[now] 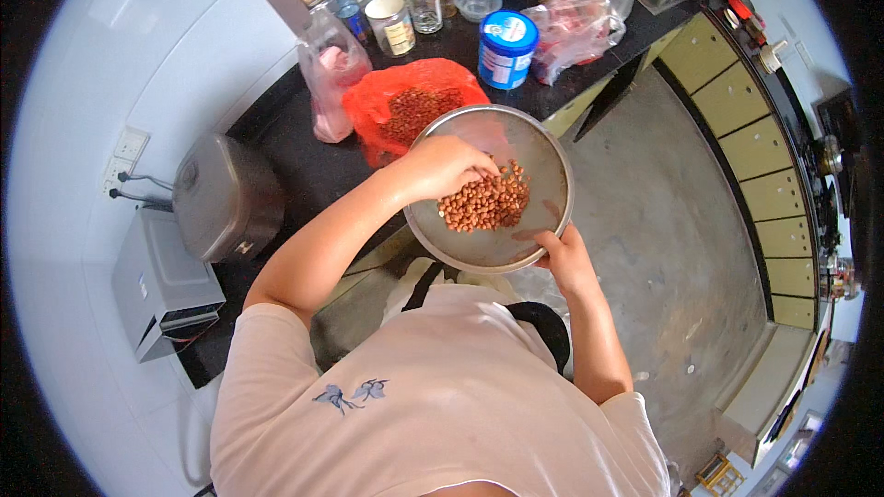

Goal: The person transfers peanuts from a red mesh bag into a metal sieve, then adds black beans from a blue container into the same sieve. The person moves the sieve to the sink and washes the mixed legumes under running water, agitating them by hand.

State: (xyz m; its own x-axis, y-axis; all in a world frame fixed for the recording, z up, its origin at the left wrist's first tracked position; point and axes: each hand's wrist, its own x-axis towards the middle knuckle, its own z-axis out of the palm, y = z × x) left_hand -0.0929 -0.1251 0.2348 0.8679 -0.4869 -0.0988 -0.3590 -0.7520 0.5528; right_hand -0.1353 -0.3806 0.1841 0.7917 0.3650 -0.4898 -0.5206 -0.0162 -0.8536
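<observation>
Starting left of your left fingers, the red bag [364,120] gapes on the desk [308,166], with more peanuts [419,115] inside; your left forearm passes close in front of it in view, so a careless elbow could snag the thin plastic and spill them; your left hand [448,167] has its fingers curled down into the peanuts in the metal bowl [541,152], though you cannot tell from here whether they pinch any; a hard sweep toward the rim could flick some out; right of those fingers, your right hand [573,262] holds the bowl by its lower right rim, thumb on top, the other fingers mostly hidden; no other support shows, so a slack wrist or a push from the left fingers could tip the pile over the side.

For room, the rice cooker [230,193] stands beyond your left elbow and limits a swing that way; the blue tub [508,51] stands on the desk ahead of your left fingers, past the bowl's far rim, so lifting forward is tight; right of your right fingers, the floor [663,221] stretches to the yellow cabinets [746,143], giving you width, but nothing there would catch a spill.
</observation>
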